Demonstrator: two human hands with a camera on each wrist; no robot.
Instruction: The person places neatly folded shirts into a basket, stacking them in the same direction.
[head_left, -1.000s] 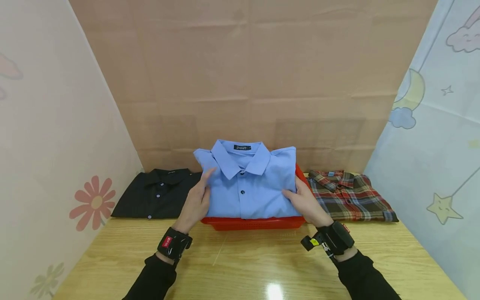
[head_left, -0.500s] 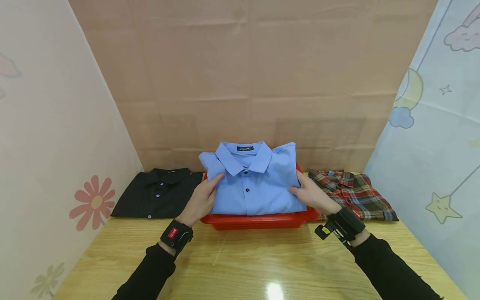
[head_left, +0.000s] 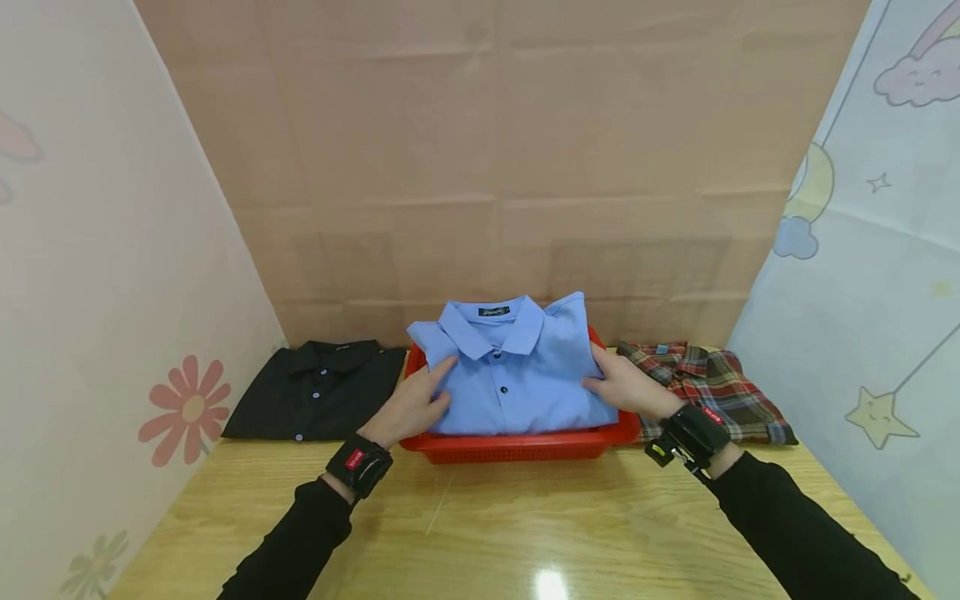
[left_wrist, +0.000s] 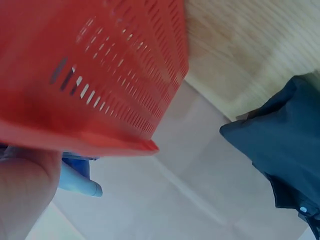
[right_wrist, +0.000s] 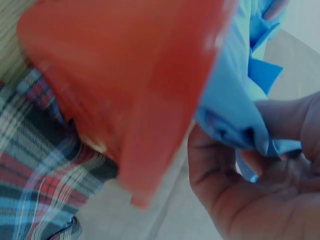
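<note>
Shirt (head_left: 517,375), blue and folded, now sits lower than a second ago, nearly down in the red basket (head_left: 517,446), with left hand (head_left: 411,406) and right hand (head_left: 628,387) still pinching its side edges, so placing looks almost done.

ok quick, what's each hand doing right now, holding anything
Left hand: grips the left edge of the folded blue shirt over the red basket.
Right hand: pinches the shirt's right edge, fingers curled under the fabric.
</note>
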